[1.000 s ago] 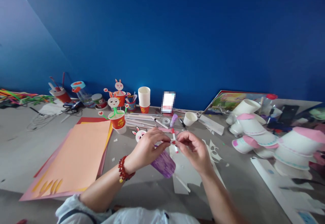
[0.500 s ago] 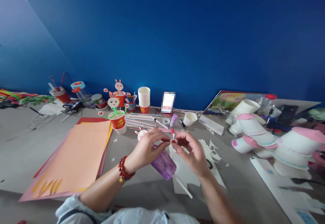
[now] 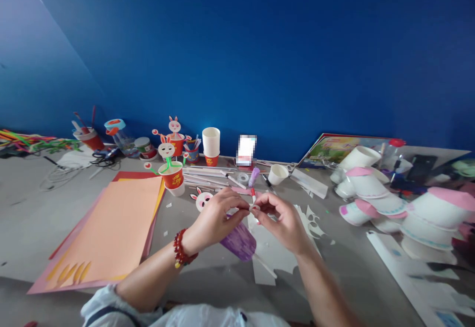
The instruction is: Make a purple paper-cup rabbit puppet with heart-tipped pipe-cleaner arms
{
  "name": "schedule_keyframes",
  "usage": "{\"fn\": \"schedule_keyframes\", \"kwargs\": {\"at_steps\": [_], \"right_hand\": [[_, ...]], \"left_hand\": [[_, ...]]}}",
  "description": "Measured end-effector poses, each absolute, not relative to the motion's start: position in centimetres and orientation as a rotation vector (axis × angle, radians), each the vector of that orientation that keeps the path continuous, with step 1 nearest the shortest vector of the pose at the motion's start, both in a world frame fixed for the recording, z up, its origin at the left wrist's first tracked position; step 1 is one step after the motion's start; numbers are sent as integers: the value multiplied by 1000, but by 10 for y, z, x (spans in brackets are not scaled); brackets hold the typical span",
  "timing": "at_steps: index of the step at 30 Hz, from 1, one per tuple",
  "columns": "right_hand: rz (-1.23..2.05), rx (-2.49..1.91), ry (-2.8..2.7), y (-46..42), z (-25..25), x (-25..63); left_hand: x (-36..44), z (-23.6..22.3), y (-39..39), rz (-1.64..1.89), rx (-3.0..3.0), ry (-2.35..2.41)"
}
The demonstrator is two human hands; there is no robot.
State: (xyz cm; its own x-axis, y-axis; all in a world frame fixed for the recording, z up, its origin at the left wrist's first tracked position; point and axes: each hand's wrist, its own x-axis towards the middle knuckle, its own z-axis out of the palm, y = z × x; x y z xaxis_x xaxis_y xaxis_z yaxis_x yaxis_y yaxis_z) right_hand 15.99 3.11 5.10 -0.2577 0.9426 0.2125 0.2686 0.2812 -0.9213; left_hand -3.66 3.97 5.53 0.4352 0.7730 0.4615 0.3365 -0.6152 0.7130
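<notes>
My left hand (image 3: 218, 216) and my right hand (image 3: 280, 221) meet near the middle of the table. Between their fingertips they pinch a small white paper disc (image 3: 254, 208) with a red mark on it. Under my left hand lies a purple-painted paper cup (image 3: 240, 240) on its side, partly hidden, with a white stick (image 3: 265, 266) reaching out past its base. A rabbit face cutout (image 3: 204, 199) shows just beyond my left knuckles. White paper (image 3: 265, 272) lies beneath my hands, and a red-capped marker (image 3: 253, 194) is right behind the disc.
Coloured paper sheets (image 3: 118, 223) are stacked at left. Rabbit figures in red cups (image 3: 173, 178) stand behind them, near stacked white cups (image 3: 211, 141). Paper scraps (image 3: 313, 223) lie right of my hands. White cups with pink tops (image 3: 440, 218) stand at far right.
The disc has tipped, so its red mark shows less. The rabbit face cutout has shifted slightly left and more of it shows. My hands have stayed nearly in place.
</notes>
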Motion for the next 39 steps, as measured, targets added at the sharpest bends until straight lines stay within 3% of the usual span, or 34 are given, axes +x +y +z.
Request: {"fn": "schedule_keyframes", "kwargs": {"at_steps": [25,39], "right_hand": [[834,-1164,-1859,35,52,156],[941,-1127,-1799,28,52,156]], "left_hand": [[-36,55,40,1103,2174,928],[-38,60,34,1123,2170,893]]}}
